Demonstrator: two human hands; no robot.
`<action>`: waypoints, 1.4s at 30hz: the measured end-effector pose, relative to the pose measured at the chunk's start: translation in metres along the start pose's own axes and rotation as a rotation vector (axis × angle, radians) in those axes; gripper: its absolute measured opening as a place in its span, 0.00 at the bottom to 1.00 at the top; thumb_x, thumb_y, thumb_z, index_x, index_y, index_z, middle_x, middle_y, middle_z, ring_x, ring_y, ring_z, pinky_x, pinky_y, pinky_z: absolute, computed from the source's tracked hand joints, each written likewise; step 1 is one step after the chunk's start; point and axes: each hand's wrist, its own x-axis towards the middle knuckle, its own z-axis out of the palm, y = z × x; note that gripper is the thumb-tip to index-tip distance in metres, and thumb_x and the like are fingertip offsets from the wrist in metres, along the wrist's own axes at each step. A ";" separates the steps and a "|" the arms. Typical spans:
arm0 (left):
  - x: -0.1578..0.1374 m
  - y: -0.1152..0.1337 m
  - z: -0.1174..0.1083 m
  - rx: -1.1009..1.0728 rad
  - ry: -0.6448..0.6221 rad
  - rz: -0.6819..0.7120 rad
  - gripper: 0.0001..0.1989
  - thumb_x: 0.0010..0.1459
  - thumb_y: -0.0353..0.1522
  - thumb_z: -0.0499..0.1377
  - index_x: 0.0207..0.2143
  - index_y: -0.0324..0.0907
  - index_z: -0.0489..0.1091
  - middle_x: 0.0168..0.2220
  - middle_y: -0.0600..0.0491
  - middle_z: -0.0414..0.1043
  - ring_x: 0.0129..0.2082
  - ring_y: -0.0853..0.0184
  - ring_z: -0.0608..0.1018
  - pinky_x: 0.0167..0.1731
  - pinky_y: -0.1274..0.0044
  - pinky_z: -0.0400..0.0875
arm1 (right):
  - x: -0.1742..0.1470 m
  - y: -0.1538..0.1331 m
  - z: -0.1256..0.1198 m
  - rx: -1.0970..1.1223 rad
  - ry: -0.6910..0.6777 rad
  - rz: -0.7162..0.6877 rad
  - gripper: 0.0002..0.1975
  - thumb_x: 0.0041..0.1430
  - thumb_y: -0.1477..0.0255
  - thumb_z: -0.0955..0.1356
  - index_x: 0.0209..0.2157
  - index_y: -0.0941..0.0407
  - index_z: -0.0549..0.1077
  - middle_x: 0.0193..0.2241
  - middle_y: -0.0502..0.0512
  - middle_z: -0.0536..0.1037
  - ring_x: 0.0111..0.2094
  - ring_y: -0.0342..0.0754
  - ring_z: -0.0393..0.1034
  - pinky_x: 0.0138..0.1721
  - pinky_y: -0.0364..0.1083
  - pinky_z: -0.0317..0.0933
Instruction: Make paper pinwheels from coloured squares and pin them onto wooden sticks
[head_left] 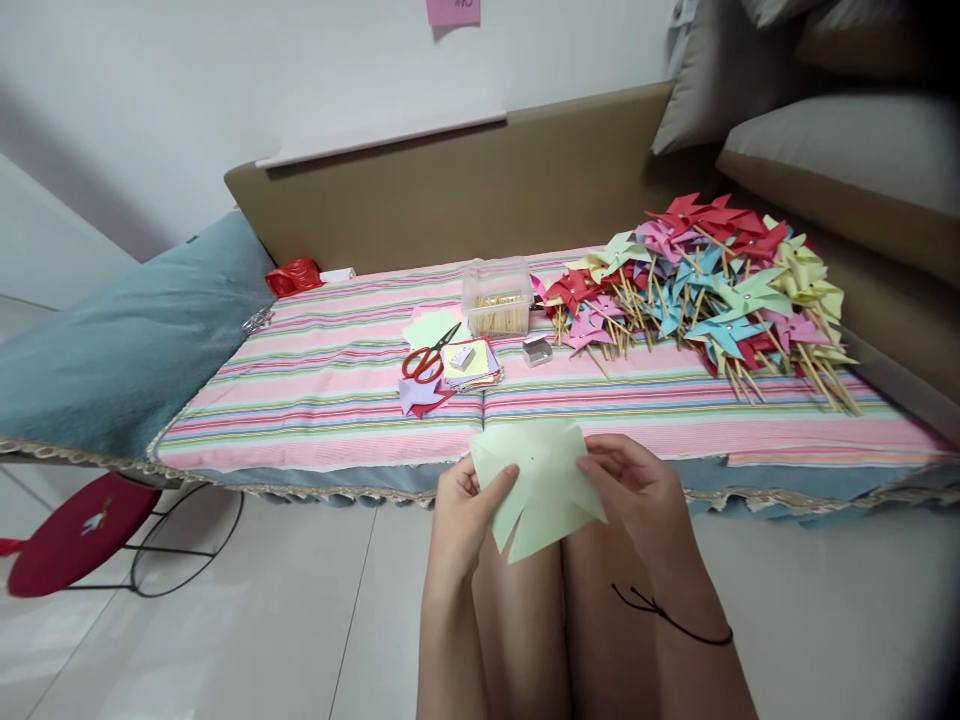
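Observation:
A square of light green paper, slit from its corners toward the middle, is held up in front of the sofa's edge. A small dark dot marks its centre. My left hand pinches its left side, thumb on top and fingers underneath. On the right side, my right hand grips the paper the same way, with a black cord around that wrist. Beyond the paper lie red-handled scissors, a stack of coloured paper squares with a small box on it, and an opened small box.
Finished paper pinwheels on sticks are heaped at the right. A clear plastic tub holds short wooden sticks. A purple cut paper lies by the scissors. A red bag sits far left, and a red round stool stands on the floor.

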 end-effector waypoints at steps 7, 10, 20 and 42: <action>0.002 -0.001 0.008 -0.067 0.031 0.027 0.15 0.51 0.37 0.65 0.39 0.38 0.75 0.35 0.48 0.79 0.34 0.62 0.79 0.34 0.76 0.70 | -0.004 -0.009 0.004 0.008 -0.118 -0.184 0.03 0.55 0.72 0.71 0.31 0.51 0.79 0.47 0.56 0.77 0.50 0.55 0.72 0.48 0.54 0.68; 0.000 0.000 0.011 -0.077 0.031 0.035 0.15 0.52 0.37 0.64 0.40 0.38 0.74 0.38 0.46 0.79 0.38 0.61 0.79 0.37 0.75 0.70 | -0.006 -0.010 0.006 -0.064 -0.115 -0.240 0.06 0.56 0.74 0.70 0.31 0.50 0.79 0.47 0.56 0.77 0.52 0.55 0.70 0.47 0.53 0.69; -0.004 0.002 0.016 -0.077 0.045 0.049 0.25 0.44 0.32 0.70 0.46 0.41 0.69 0.44 0.46 0.77 0.42 0.59 0.78 0.41 0.72 0.72 | -0.009 -0.012 0.007 -0.211 -0.124 -0.341 0.10 0.57 0.77 0.67 0.33 0.49 0.78 0.49 0.55 0.74 0.53 0.54 0.68 0.51 0.54 0.65; -0.006 0.004 0.011 -0.078 -0.006 -0.016 0.26 0.46 0.34 0.69 0.44 0.43 0.61 0.30 0.52 0.79 0.26 0.68 0.78 0.28 0.78 0.70 | -0.008 -0.003 0.021 0.107 0.048 0.222 0.36 0.42 0.62 0.77 0.51 0.53 0.62 0.30 0.53 0.81 0.32 0.52 0.75 0.33 0.48 0.67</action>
